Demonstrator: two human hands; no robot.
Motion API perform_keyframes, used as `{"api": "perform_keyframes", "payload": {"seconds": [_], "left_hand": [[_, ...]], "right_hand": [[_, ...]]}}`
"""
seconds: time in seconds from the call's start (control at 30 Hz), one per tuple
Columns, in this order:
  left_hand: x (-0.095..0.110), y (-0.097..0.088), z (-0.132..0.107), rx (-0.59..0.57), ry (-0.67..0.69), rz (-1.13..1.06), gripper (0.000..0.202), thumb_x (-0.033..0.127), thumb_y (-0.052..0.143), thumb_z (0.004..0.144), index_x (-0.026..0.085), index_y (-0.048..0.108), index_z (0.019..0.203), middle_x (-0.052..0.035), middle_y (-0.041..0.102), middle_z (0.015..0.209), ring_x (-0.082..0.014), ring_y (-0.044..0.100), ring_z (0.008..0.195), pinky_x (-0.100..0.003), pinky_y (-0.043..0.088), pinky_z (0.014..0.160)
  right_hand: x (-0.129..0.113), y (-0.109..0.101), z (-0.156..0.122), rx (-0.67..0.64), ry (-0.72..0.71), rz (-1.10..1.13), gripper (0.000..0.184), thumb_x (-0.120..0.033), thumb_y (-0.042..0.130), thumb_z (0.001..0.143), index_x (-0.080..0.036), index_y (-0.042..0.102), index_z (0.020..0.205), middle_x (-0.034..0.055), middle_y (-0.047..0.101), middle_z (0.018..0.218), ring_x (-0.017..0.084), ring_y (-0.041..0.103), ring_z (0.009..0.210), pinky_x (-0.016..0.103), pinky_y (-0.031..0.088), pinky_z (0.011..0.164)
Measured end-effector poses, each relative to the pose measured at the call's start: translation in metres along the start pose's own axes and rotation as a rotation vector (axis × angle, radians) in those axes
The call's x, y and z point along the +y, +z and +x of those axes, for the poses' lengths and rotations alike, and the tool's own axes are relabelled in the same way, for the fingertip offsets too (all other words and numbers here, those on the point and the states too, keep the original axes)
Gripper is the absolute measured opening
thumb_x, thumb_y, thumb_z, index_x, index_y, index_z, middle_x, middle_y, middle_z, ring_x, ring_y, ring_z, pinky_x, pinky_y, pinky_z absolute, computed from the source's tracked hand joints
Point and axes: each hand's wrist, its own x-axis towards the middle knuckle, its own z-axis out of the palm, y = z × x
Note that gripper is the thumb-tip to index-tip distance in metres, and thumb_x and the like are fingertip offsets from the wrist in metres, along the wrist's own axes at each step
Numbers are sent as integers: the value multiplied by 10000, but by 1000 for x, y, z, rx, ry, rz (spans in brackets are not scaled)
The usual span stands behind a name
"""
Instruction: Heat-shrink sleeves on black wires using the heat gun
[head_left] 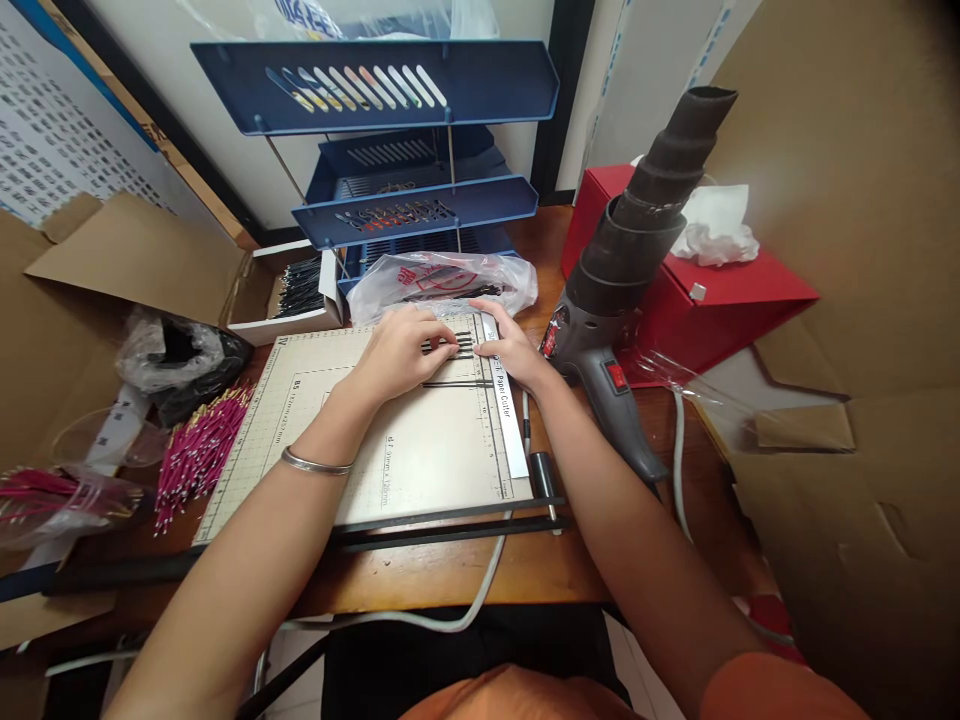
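My left hand [411, 352] lies over the upper part of a cream paper cutter board [420, 450], its fingers bent together on several short thin black wires [463, 342]. On the other side, my right hand [513, 350] rests at the board's white edge strip [511, 430]. Its thumb and forefinger are apart, with the thumb at the wire ends. A pair of longer black wires [457, 384] lies across the board just below my hands. The cutter's black arm [450, 530] runs along the board's near edge.
A grey heat gun [611, 290] stands right, before a red box [735, 290] with tissue. Behind are a plastic bag [442, 280] and blue tray rack [420, 90]. Magenta wires [202, 450] and a white box [289, 290] of black wires sit left. A cable [480, 600] hangs in front.
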Motion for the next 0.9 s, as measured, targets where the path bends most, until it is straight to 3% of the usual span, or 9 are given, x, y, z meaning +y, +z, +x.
{"api": "perform_keyframes", "payload": {"seconds": [0.53,0.77,0.9], "left_hand": [[-2,2,2,-34,6,-7,180,319,702,1015,227,840,946,-66,759,890,-255,598,881,-413,401,856],[2,-2,0,-12,28,-22,188,329,684,1018,226,833,969,-63,765,917,-254,610,900,-411,394,868],[4,-5,-2,-31,64,-23,198,351,692,1005,235,840,942,-60,755,894,-257,610,899,-414,378,852]], "right_hand": [[0,0,-1,7,-24,-41,811,-280,706,566,-266,592,1369,61,575,1580,365,449,1555,519,251,1391],[-7,3,-3,9,24,-4,881,-285,698,535,-200,531,1396,133,529,1615,363,441,1570,493,271,1386],[-5,1,-3,-26,1,4,871,-274,696,543,-253,540,1399,85,520,1634,356,412,1595,511,251,1398]]}}
